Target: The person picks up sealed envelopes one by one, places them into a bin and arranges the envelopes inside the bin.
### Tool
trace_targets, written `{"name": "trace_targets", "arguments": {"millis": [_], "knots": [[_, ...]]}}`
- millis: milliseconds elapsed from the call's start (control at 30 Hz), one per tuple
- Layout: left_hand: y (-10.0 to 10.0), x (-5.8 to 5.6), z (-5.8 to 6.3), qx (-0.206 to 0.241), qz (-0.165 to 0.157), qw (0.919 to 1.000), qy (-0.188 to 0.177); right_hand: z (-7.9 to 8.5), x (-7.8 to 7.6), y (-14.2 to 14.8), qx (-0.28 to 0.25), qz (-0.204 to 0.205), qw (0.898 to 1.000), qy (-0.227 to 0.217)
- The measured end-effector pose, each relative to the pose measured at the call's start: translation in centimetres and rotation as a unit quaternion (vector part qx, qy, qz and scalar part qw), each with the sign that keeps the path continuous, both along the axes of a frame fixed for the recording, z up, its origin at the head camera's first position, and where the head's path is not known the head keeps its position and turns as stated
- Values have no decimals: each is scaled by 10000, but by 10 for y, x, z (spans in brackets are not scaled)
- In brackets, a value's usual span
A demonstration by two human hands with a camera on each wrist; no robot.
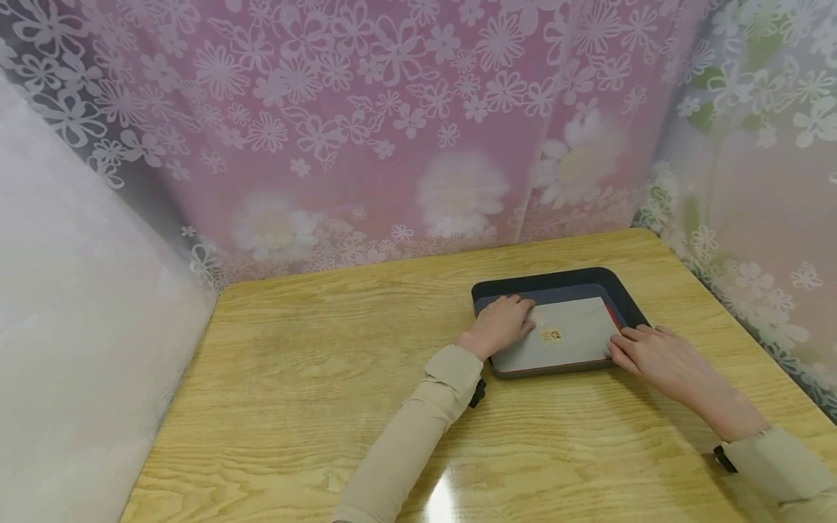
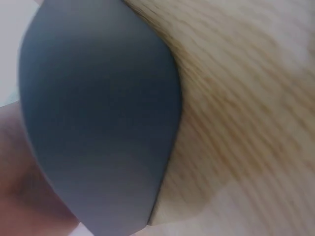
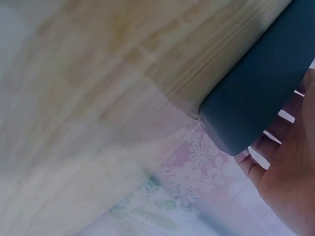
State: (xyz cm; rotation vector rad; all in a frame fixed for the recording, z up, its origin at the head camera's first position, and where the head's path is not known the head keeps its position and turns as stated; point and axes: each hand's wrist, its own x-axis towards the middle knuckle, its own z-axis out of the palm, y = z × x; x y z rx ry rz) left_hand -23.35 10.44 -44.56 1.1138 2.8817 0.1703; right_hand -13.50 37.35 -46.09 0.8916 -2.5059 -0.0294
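Note:
A dark, shallow rectangular tray [image 1: 552, 282] with rounded corners rests on the table. Inside it lies a flat, grey-faced rectangular item with red edges [image 1: 575, 327], a small yellowish label [image 1: 551, 335] on its face. My left hand [image 1: 500, 325] reaches over the tray's left side, fingers resting on the item's left part. At the tray's right side, my right hand [image 1: 657, 356] has its fingertips at the item's right edge and the rim. The right wrist view shows those fingers [image 3: 276, 132] fairly straight and spread along the tray wall [image 3: 256, 93]. Close up, the left wrist view has the tray's outer wall [image 2: 98, 108].
The wood-grain table [image 1: 314, 378] extends left and in front of the tray. A pink flowered curtain [image 1: 392, 145] hangs behind its back edge. Another flowered sheet [image 1: 752, 218] borders the right, and a pale sheet [image 1: 78, 305] the left.

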Motion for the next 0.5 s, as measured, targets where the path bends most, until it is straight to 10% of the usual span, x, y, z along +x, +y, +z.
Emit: {"name": "trace_targets", "arguments": {"millis": [233, 500], "knots": [[-4, 2, 6, 91, -59, 9996, -249, 4, -7, -5, -262, 63, 9992, 303], [-10, 8, 19, 1001, -209, 9931, 581, 25, -13, -24, -323, -34, 9993, 190]]}}
